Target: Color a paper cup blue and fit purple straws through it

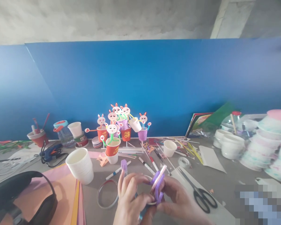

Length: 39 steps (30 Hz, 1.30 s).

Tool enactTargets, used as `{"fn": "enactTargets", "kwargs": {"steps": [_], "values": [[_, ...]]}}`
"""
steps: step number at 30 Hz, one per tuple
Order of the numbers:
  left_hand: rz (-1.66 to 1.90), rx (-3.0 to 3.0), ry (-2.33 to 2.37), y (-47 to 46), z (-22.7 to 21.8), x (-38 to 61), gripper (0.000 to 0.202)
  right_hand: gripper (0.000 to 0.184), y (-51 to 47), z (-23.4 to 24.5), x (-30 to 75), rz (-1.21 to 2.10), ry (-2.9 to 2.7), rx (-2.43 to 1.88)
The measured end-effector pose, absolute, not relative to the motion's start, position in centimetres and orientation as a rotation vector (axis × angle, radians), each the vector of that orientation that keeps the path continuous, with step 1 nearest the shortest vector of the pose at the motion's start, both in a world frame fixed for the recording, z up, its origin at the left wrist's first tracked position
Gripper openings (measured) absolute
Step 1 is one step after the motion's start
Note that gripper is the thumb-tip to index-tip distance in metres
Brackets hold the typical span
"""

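Note:
My left hand [132, 195] and my right hand [178, 198] meet low in the middle of the view, fingers closed. Between their fingertips is a purple folded strip [158, 189] with a pale, narrow stick-like edge pointing up; its exact kind is unclear. Something bluish shows under my left fingers, mostly hidden. A small purple piece [124, 164] appears just beyond a raised finger of my left hand. Left of that hand lies a roll of tape [107, 193]. Black-handled scissors [199, 190] rest on white paper to the right of my right hand.
Paper-cup rabbit figures [112, 147] stand at the back by a blue partition [154, 78]. White stacked cups [81, 165], coloured paper [65, 190] and a black headset [37, 193] are on the left. Markers [146, 165] lie ahead; painted cup stacks [259, 150] stand right.

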State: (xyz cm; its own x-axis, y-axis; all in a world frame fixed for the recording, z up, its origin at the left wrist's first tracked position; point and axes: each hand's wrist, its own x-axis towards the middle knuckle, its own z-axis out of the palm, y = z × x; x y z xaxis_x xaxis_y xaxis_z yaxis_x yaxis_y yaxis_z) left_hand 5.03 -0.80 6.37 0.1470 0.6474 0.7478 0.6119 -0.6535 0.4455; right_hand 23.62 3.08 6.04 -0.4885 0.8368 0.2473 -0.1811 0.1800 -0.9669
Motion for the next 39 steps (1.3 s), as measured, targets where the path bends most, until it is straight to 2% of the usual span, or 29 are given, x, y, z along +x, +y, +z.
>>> {"fn": "enactTargets", "kwargs": {"steps": [8, 14, 20, 25, 39], "values": [[1.635, 2.352, 1.324, -1.0, 6.4, 5.4, 0.014, 0.033, 3.1, 6.1, 23.7, 1.39, -1.589, -0.618], [1.528, 2.407, 1.283, -1.2, 6.4, 5.0, 0.009, 0.033, 2.8, 6.8, 23.6, 1.293, -1.641, -0.649], [1.553, 2.374, 1.255, -1.0, 6.2, 4.8, 0.013, 0.033, 2.8, 7.0, 23.4, 1.219, -1.675, -0.626], [1.653, 2.333, 1.352, -1.2, 6.3, 5.3, 0.018, 0.04, 2.7, 6.6, 23.8, 1.122, -1.73, -0.653], [1.73, 2.315, 1.283, -1.3, 6.8, 5.4, 0.022, 0.034, 2.3, 7.5, 22.7, 0.916, -1.773, -0.629]]}}
